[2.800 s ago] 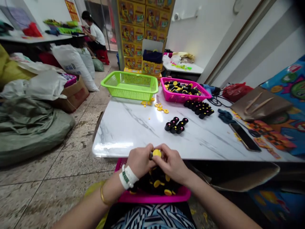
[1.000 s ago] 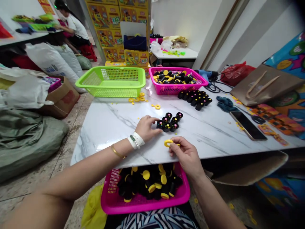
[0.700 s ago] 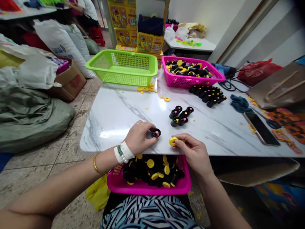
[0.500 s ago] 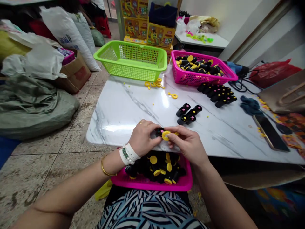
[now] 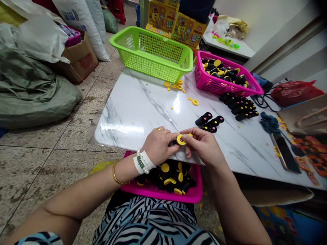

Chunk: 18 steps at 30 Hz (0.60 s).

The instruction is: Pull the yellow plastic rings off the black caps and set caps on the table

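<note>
Between thumb and fingers, my left hand [image 5: 159,146] grips a small black cylinder [image 5: 174,141], mostly hidden by the hand. A yellow plastic ring [image 5: 181,139] with a stem covers the cylinder's end, and a pink spot shows through its hole. My right hand [image 5: 203,146] pinches this ring piece by the stem side. Just beyond, several black cylinders [image 5: 209,123] with pink or yellow dots lie on the marble-patterned table [image 5: 122,115]. Below my hands, a pink basket [image 5: 196,185] on my lap holds black cylinders with yellow caps [image 5: 167,178].
A green basket [image 5: 153,68] stands at the far edge, with loose yellow rings [image 5: 173,85] before it. Right of it is another pink basket [image 5: 214,83] of capped cylinders. A block of black cylinders [image 5: 240,105], a dark cloth [image 5: 269,122] and a phone [image 5: 284,153] lie to the right.
The yellow ring has come over the end of the black cylinder, where it was beside it before. The camera view has turned and shifted slightly.
</note>
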### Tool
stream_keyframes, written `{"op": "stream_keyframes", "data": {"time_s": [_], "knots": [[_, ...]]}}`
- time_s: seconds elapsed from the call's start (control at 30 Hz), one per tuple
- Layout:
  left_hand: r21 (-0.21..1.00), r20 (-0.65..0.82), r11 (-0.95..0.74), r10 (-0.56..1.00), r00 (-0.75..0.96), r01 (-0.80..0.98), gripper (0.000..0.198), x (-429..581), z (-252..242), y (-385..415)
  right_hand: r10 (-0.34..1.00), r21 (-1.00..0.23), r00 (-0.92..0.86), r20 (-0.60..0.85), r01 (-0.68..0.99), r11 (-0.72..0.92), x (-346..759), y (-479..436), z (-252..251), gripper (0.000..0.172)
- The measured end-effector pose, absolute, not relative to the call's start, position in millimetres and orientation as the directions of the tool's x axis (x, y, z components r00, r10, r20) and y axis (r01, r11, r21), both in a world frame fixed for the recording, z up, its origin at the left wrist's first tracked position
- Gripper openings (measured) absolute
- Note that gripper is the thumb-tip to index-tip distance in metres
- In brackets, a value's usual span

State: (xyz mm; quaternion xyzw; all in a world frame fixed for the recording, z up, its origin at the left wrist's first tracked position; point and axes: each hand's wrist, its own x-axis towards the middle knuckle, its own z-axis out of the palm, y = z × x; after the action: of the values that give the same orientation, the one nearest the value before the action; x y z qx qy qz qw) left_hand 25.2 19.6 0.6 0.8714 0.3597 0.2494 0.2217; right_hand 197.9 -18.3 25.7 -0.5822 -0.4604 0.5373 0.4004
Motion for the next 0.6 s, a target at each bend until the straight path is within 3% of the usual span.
{"op": "stream_keyframes", "data": {"time_s": [0.2,0.5,0.6], "knots": [[0.643,0.228,-0.594,0.751,0.62,0.484,0.019,22,12,17,0.955,-0.956,-0.056,-0.291,0.045,-0.289,197,-20,24,0.031],[0.891,-0.121,-0.197,0.766,0.632,0.41,0.03,30,25,34,0.954,-0.957,-0.078,-0.288,0.068,-0.283,196,-21,19,0.031],[0.889,-0.068,-0.229,0.79,0.609,0.397,0.027,28,19,27,0.971,-0.97,-0.024,-0.24,0.057,-0.238,193,-24,15,0.032]]}}
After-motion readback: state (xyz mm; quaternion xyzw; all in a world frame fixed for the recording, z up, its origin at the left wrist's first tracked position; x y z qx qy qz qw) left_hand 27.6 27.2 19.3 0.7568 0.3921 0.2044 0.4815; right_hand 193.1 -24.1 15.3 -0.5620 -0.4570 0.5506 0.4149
